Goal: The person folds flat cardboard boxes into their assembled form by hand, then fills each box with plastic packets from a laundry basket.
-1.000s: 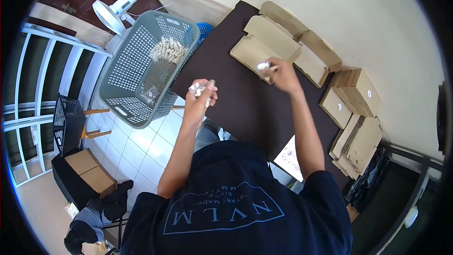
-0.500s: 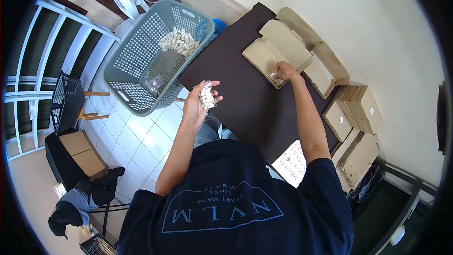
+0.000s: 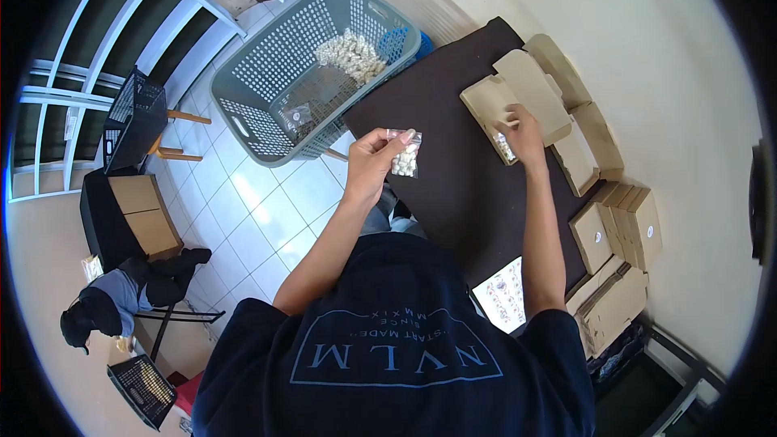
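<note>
My left hand (image 3: 374,163) pinches the top of a small clear bag of white pellet-like pieces (image 3: 405,162), held upright over the left edge of the dark table. My right hand (image 3: 524,136) is over an open brown cardboard box (image 3: 483,99), its fingers apart and slightly blurred. Beneath those fingers, a small clear bag (image 3: 503,146) with pale contents lies at the near end of the box, partly hidden. The box lid leans back behind the hand.
A large grey basket (image 3: 303,150) with a heap of similar bags (image 3: 350,55) stands left of the brown-black table (image 3: 445,194). More open boxes (image 3: 579,150), closed boxes (image 3: 619,226) and a printed sheet (image 3: 503,295) are on the right. Another person (image 3: 121,299) sits at lower left.
My left hand has turned from cradling the bag in its palm to pinching its top edge. My right hand's fingers have loosened and lifted off the bag in the box. The view has shifted.
</note>
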Motion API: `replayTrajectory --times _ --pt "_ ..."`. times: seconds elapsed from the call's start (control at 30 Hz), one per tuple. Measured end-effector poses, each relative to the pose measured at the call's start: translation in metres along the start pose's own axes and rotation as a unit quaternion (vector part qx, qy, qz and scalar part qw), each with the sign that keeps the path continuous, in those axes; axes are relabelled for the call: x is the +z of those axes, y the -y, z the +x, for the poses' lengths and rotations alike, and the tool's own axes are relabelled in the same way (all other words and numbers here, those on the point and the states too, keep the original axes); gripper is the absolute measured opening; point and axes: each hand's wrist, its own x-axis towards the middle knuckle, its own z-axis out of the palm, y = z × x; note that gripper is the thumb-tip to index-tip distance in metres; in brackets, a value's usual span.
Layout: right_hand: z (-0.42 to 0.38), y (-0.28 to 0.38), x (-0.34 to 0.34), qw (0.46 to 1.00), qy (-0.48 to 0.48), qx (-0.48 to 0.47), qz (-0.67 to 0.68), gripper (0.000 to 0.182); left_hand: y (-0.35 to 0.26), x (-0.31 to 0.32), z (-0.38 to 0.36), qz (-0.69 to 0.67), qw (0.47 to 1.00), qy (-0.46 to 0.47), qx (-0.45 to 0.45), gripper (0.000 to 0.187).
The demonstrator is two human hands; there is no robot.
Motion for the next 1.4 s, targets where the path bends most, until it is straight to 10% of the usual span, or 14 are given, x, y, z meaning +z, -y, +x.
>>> replayTrajectory --times 0.23,0.4,0.5,0.73,1.4 --pt "-0.098 0.131 0.019 0.827 0.192 -0.058 0.526 0.025 -0.001 0.012 -0.003 0.009 0.997 0.051 0.063 0.012" --pt "-0.112 0.136 0.045 0.849 0.088 -0.075 0.516 0.023 -0.006 0.023 -0.01 0.083 0.993 -0.017 0.086 0.019" --pt "-0.116 0.152 0.036 0.942 -0.153 -0.118 0.274 0.026 -0.009 0.03 -0.021 0.064 0.987 -0.017 0.148 0.026" --pt "-0.13 0.157 0.033 0.909 -0.076 -0.199 0.358 0.023 -0.015 0.027 -0.025 0.104 0.986 -0.036 0.128 0.02" --pt "-0.124 0.105 0.031 0.91 0.122 0.025 0.396 0.007 0.004 0.002 -0.021 0.305 0.934 0.105 0.154 0.005"
